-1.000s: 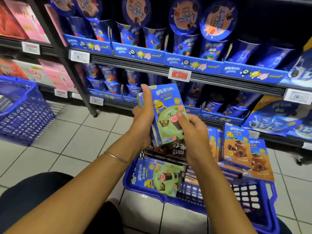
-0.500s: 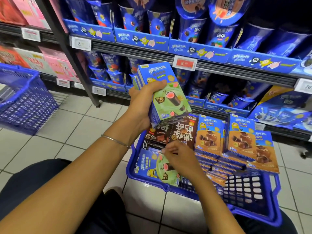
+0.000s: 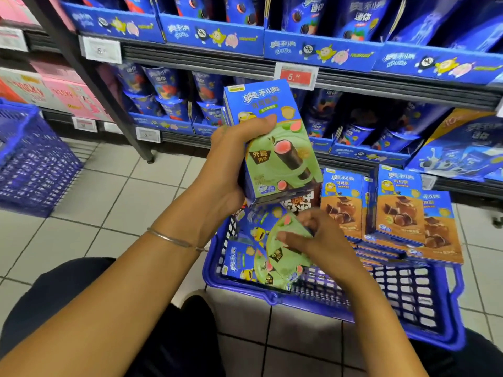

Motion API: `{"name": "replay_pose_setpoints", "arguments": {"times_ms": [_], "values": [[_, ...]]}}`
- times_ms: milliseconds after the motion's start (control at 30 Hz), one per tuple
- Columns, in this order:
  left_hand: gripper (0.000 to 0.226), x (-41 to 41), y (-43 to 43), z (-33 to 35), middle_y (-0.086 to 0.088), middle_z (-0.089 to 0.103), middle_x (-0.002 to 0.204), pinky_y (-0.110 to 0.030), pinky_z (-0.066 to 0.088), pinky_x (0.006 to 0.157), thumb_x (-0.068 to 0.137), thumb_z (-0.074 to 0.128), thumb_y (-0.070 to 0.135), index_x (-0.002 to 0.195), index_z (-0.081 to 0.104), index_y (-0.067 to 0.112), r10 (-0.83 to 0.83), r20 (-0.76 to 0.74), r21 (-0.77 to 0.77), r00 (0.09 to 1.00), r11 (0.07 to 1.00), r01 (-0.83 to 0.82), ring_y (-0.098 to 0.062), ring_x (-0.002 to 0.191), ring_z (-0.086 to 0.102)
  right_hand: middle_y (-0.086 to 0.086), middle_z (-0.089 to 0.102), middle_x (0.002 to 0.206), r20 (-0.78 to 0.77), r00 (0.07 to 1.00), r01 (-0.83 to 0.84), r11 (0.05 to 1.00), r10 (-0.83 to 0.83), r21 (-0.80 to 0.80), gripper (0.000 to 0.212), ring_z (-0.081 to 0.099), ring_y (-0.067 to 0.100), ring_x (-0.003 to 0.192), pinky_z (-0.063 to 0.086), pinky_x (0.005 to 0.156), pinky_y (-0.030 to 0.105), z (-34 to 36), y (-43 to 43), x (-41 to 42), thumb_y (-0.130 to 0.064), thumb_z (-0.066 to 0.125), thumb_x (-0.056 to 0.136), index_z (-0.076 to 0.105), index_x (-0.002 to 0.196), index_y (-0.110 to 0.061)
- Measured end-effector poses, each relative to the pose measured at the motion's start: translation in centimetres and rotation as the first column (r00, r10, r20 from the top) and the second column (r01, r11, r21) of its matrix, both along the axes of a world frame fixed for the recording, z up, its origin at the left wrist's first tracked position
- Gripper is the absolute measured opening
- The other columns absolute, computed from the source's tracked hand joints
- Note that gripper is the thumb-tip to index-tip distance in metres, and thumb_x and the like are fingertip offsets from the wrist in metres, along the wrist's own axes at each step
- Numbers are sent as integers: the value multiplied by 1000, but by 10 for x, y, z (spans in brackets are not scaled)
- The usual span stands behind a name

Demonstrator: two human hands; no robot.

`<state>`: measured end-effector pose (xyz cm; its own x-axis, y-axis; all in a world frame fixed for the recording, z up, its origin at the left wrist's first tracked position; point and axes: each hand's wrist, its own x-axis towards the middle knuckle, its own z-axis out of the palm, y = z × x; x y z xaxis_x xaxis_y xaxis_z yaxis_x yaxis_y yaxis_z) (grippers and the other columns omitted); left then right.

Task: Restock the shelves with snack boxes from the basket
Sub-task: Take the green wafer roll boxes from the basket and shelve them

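My left hand (image 3: 231, 161) grips a small stack of blue-and-green snack boxes (image 3: 275, 142), held upright above the blue basket (image 3: 321, 308) on the floor. Below it, my right hand (image 3: 318, 240) is closed on another green snack box (image 3: 272, 235), tilted and blurred, lifted just over one more green box (image 3: 245, 265) lying flat at the basket's left end. Several orange-brown snack boxes (image 3: 394, 210) stand at the basket's far right side. A dark brown box (image 3: 299, 202) peeks out behind the held stack.
Metal shelves (image 3: 353, 85) in front carry blue cookie cups and trays, with price tags (image 3: 295, 76) on the rails. Pink boxes (image 3: 62, 91) fill the left bay past a dark upright post (image 3: 109, 104). A second blue basket (image 3: 30, 164) stands on the tiled floor at the left.
My right hand dropped from the held stack into the basket and has closed on a green box, lifting it. My left hand keeps the stack raised, tilted slightly more.
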<state>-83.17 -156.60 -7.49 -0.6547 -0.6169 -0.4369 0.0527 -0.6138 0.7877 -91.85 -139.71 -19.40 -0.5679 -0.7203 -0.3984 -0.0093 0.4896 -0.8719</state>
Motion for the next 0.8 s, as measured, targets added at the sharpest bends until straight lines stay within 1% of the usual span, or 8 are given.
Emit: {"name": "replay_pose_setpoints", "arguments": {"times_ms": [67, 133, 267, 367, 500, 567, 700, 800], "values": [[25, -1, -3, 1, -12, 76, 102, -49, 62, 85, 93, 68, 19, 116, 70, 10, -76, -74, 15, 994, 997, 77, -34, 89, 74, 4, 73, 90, 126, 985, 136, 983, -120, -127, 33, 72, 10, 73, 56, 60, 22, 1, -3, -6, -15, 86, 78, 64, 102, -18], [36, -3, -7, 4, -9, 77, 96, -43, 63, 79, 84, 69, 22, 118, 70, 9, -114, -123, 12, 986, 993, 116, -29, 80, 75, -5, 74, 81, 183, 964, 227, 955, -193, -191, 28, 68, 6, 66, 50, 56, 16, 7, -10, -9, -15, 85, 79, 69, 102, -17], [64, -2, -12, 23, -14, 75, 106, -36, 63, 69, 80, 73, 12, 141, 58, 2, -136, -106, 33, 985, 990, 140, -24, 74, 76, 5, 74, 88, 306, 863, 469, 862, -401, -194, 26, 65, 17, 73, 48, 65, 32, 49, -21, -12, -18, 77, 79, 70, 102, -9], [52, 14, -7, 62, -12, 80, 94, -34, 63, 61, 76, 70, 13, 127, 66, 5, -145, -77, 131, 986, 979, 154, -25, 72, 78, 4, 72, 84, 343, 794, 580, 793, -501, -185, 12, 64, 19, 73, 44, 66, 33, 110, -19, -15, -10, 73, 84, 71, 92, -19], [26, 35, -3, 170, -12, 81, 89, -36, 64, 62, 67, 75, 16, 91, 85, 14, -215, -78, 247, 974, 942, 227, -26, 70, 79, 8, 69, 84, 378, 722, 670, 723, -580, -170, 17, 61, 25, 79, 44, 79, 42, 233, -13, -14, -12, 75, 77, 70, 91, -19], [38, 44, -3, 240, -15, 81, 94, -37, 64, 63, 58, 90, 17, 95, 84, 12, -240, -75, 260, 968, 932, 251, -29, 75, 80, 9, 70, 84, 374, 726, 666, 725, -577, -176, 25, 61, 26, 80, 44, 79, 41, 308, -11, -11, -16, 76, 73, 68, 97, -14], [80, 57, -3, 391, -19, 80, 103, -42, 65, 69, 35, 106, 30, 107, 81, 8, -278, -56, 250, 959, 926, 283, -33, 83, 80, 2, 70, 74, 353, 752, 643, 737, -557, -206, 30, 62, 13, 61, 42, 55, 26, 461, -6, -6, -26, 74, 70, 64, 96, -16], [82, 68, -11, 488, -18, 80, 102, -44, 65, 73, 28, 107, 33, 104, 83, 9, -282, -70, 206, 957, 934, 290, -34, 83, 79, 14, 74, 91, 408, 770, 615, 741, -491, -270, 21, 70, 24, 75, 55, 65, 39, 563, -8, -4, -17, 73, 84, 63, 102, -12]]}}
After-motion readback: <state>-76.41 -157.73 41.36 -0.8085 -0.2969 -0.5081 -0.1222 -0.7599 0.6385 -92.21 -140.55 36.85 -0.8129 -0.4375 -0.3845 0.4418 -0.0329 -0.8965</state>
